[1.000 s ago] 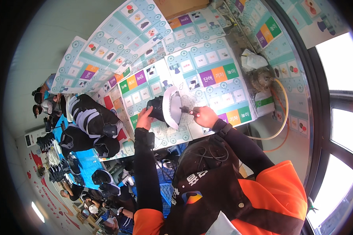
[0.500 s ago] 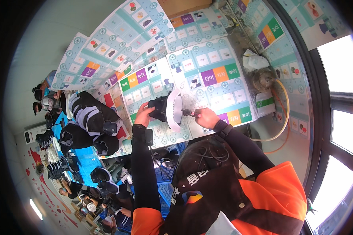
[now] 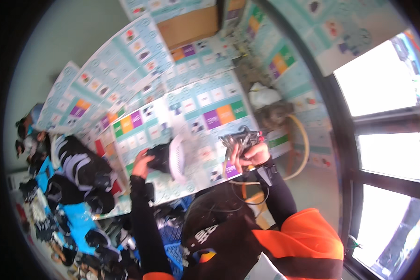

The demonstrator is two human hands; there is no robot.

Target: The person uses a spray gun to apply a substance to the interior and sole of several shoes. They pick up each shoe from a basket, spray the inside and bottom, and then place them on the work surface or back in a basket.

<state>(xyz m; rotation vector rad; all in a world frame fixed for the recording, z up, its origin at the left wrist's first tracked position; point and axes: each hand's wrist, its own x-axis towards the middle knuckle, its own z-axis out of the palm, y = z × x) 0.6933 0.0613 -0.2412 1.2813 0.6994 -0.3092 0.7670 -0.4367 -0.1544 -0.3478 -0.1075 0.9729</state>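
My left hand (image 3: 142, 163) is closed on the left edge of a black cap (image 3: 159, 158) with a pale lilac-white curved brim (image 3: 176, 159) that faces right. The cap is held over the printed boards covering the table. To its right, apart from the brim, my right hand (image 3: 248, 157) grips a dark metal tool that looks like a spray gun (image 3: 240, 140), with a red part at its right end. A thin tube or cord hangs below this hand. Motion blur hides the tool's finer detail.
Black caps with grey-lilac brims (image 3: 81, 165) are stacked at the left on a blue surface (image 3: 74, 212). Printed boards (image 3: 102, 70) stand as screens behind. A yellow hose (image 3: 305, 144) loops at right, near a white crumpled bag (image 3: 264, 94). Blue crates (image 3: 173, 254) sit below; people are far left.
My view has turned and shifted, so the table appears farther left. My right hand has drawn away from the brim and turned, with the tool raised. The left hand still holds the cap.
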